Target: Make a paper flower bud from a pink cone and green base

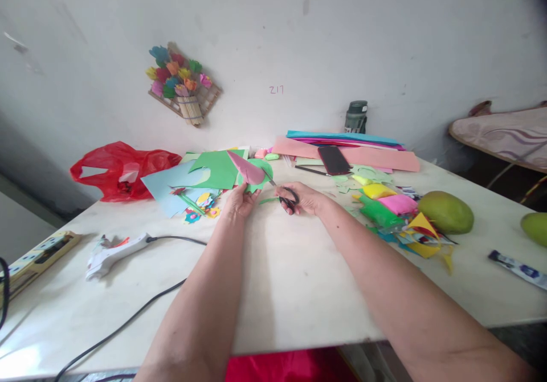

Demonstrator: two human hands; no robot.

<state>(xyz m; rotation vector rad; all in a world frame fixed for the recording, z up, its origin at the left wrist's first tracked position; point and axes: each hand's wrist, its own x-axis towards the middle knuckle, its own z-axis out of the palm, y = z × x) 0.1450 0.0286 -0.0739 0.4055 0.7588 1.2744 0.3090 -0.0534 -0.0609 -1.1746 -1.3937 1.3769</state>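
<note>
My left hand (240, 202) is closed on the edge of a green paper piece (268, 169). A pink paper cone (247, 170) lies against that green piece, its tip pointing up and to the left. Black-handled scissors (290, 199) are gripped in my right hand (304, 197), with the blades reaching toward the right edge of the green paper. How far the blades are parted is too small to tell. Below them, a thin green paper strip (268, 200) rests on the table.
At left are a white glue gun (117, 255) with its cord, a power strip (40, 256) and a red plastic bag (123, 168). Paper flowers (204, 206) lie near my left hand. On the right are a phone (334, 160), clay packets (387, 205) and a green mango (445, 212).
</note>
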